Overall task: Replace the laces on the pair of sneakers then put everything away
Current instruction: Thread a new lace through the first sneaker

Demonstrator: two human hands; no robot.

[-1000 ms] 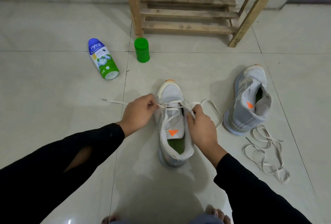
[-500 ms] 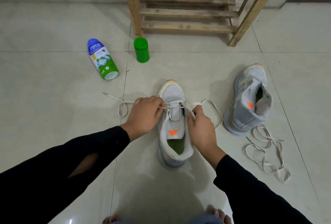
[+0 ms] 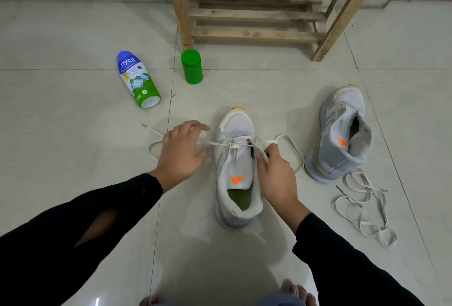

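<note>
A grey sneaker (image 3: 236, 158) with an orange tongue mark stands on the floor in front of me, a cream lace (image 3: 220, 144) threaded through its front eyelets. My right hand (image 3: 276, 178) pinches the lace's right strand at the shoe's right edge; that strand loops off to the right. My left hand (image 3: 181, 151) hovers left of the shoe with fingers spread, over the lace's left strand, holding nothing. The second sneaker (image 3: 342, 134) stands unlaced at the right, and a loose lace (image 3: 364, 207) lies tangled beside it.
A wooden rack (image 3: 254, 14) stands at the back against the wall. A green-and-blue powder bottle (image 3: 138, 80) lies on the tiles at the left, a green jar (image 3: 192, 67) stands by the rack's leg. My bare toes (image 3: 296, 293) show at the bottom edge.
My left hand has let go of the left strand and opened, drawing a little away from the shoe to the left. My right hand keeps its pinch on the right strand.
</note>
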